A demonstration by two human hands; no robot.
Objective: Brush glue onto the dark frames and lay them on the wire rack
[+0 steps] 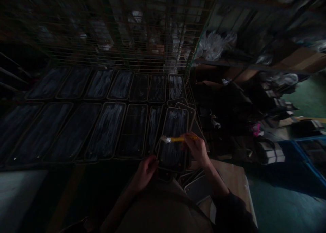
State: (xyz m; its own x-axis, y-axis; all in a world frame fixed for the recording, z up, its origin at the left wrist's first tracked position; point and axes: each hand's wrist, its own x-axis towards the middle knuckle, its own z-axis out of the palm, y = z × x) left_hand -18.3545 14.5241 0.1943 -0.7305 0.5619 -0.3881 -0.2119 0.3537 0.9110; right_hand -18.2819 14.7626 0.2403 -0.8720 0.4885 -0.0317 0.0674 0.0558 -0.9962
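My right hand (195,145) is closed round the yellow handle of a paintbrush (175,139). The brush lies level above a dark rectangular panel (175,124) with rounded corners and a pale edge line, its bristles pointing left. Whitish streaks cover much of that panel's face. My left hand (147,170) pinches the panel's lower left corner, fingers pressed together. Under this panel sit more dark panels, fanned out at angles. Whether the bristles touch the surface I cannot tell in the dim light.
Two rows of similar panels, many with whitish streaks (105,129), stretch to the left. Behind them stands a wire mesh rack (163,29). A wooden board (234,178) with more dark panels (200,189) is at lower right. Shelves with plastic bags (215,44) and boxes line the right.
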